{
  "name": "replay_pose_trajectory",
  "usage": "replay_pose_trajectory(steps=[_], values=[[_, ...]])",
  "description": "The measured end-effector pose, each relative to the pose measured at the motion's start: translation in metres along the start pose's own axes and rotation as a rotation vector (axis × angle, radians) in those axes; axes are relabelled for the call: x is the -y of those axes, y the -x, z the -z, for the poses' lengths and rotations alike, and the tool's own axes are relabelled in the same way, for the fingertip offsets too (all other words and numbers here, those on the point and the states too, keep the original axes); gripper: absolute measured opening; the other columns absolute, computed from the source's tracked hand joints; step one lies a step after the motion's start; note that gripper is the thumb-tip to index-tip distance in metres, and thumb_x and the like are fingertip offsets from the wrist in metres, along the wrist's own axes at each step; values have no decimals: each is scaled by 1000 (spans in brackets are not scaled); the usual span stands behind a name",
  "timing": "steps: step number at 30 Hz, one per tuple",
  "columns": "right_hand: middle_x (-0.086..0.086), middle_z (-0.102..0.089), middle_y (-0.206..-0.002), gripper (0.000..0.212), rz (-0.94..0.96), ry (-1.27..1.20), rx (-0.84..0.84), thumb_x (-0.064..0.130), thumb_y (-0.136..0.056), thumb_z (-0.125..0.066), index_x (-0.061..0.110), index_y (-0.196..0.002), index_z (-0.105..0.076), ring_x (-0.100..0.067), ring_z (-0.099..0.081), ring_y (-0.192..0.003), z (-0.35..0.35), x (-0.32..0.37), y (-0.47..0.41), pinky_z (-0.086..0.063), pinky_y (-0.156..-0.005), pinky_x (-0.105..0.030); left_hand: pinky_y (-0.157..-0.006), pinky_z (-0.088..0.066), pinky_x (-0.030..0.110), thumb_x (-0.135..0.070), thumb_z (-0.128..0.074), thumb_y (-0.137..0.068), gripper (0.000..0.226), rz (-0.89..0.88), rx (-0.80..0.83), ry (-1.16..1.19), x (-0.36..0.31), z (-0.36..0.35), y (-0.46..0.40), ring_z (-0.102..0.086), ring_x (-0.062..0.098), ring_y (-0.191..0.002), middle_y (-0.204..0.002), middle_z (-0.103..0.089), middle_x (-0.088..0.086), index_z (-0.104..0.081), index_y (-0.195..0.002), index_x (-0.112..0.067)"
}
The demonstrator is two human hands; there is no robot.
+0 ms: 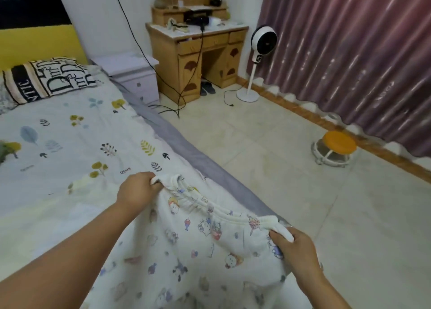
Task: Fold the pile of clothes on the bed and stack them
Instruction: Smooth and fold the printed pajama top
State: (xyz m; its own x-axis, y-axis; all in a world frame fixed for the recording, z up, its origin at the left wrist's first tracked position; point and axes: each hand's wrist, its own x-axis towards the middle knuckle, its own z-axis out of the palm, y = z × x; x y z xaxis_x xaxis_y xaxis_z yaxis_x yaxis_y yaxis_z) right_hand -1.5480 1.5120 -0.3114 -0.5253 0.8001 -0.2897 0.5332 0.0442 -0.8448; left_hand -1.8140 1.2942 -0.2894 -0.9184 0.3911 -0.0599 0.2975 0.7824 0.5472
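Pale floor tiles run out to a pleated mauve curtain at 2 o'clock, with a carved wooden dressing table at 12 o'clock and a white round-headed fan beside it. At 10 o'clock lies a striped pillow printed with large serif letters, "D" and "me" among them, and "TIC" down 1 band. Across the bed stretches a smooth cotton sheet with leaves and mushrooms; the word "trees" is readable near my left hand. That hand clenches 1 end of the ribbed elastic waistband of the cartoon-print pants, soft white fabric with small cats and figures. My right hand grips the other end at 5 o'clock. The pants hang between my hands over the bed's edge, waistband stretched loosely.
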Motion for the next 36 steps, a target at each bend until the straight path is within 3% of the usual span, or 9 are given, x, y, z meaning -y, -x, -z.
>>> replay_pose_trajectory(steps=[8, 10, 14, 20, 24, 27, 30, 33, 36], values=[[10, -41, -40, 38, -48, 81, -114, 9, -84, -60, 16, -50, -46, -12, -34, -45, -19, -58, -108, -23, -47, -26, -55, -31, 30, -17, -59, -87, 27, -3, 96, 46, -13, -123, -70, -56, 29, -72, -62, -53, 2, -50, -62, -12], [5, -53, -55, 22, -47, 34, -180, 13, -85, -59, 17, -63, -56, -11, -45, -51, -26, -73, -127, -28, -48, -25, -66, -37, 29, -20, -62, -85, 11, 13, 29, 119, -11, -153, -80, -61, 31, -91, -88, -66, 7, -64, -91, -10], [-4, -60, -60, 18, -234, 102, 0, 24, -87, -61, 8, -81, -55, -20, -56, -54, -49, -117, -146, -38, -53, -27, -104, -32, 39, -30, -65, -84, 68, 105, 176, -75, 20, -212, -87, -41, 35, -126, -138, -45, 17, -34, -140, -6], [-3, -48, -56, 28, -356, 268, 76, 16, -84, -59, 12, -64, -39, -14, -46, -50, -71, -161, -154, -30, -48, -27, -83, -41, 42, -28, -54, -90, 38, 297, 258, -287, 60, -251, -85, -50, 40, -109, -117, -53, 22, -43, -118, -5], [-13, -53, -67, 21, -190, 308, -125, 4, -90, -52, 6, -71, -42, -30, -55, -69, -64, -168, -166, -31, -56, -33, -66, -35, 34, -4, -47, -87, 12, 208, -15, -158, 61, -247, -96, -58, 40, -89, -96, -63, 26, -58, -88, 1], [-18, -58, -85, 11, -138, 276, -252, -1, -89, -51, 4, -99, -49, -36, -57, -83, -61, -153, -170, -37, -65, -34, -77, -37, 34, -2, -49, -86, 29, 148, -179, 42, 47, -244, -106, -55, 38, -103, -118, -56, 23, -57, -114, -3], [-30, -48, -123, 61, 38, 530, -335, -6, -75, -65, -3, -131, -41, -45, -46, -114, -75, -139, -155, -39, -92, -50, -101, -37, 42, -12, -54, -89, 62, -23, -9, -43, 38, -252, -86, -39, 36, -130, -153, -15, 22, -27, -144, -7], [-29, -47, -133, 66, 491, 781, -133, 11, -70, -72, 3, -131, -47, -44, -45, -120, -118, -139, -111, -42, -94, -55, -106, -27, 55, -20, -54, -88, 56, -315, -35, -232, 43, -268, -35, -36, 40, -133, -149, -27, 25, -38, -140, -6], [-16, -56, -131, 56, 743, 991, 290, 38, -69, -66, 19, -122, -62, -33, -53, -120, -148, -157, -75, -32, -100, -51, -109, -12, 57, -39, -31, -94, 54, -389, 296, -492, 63, -281, 12, -25, 34, -140, -155, -21, 12, -29, -146, -22]])
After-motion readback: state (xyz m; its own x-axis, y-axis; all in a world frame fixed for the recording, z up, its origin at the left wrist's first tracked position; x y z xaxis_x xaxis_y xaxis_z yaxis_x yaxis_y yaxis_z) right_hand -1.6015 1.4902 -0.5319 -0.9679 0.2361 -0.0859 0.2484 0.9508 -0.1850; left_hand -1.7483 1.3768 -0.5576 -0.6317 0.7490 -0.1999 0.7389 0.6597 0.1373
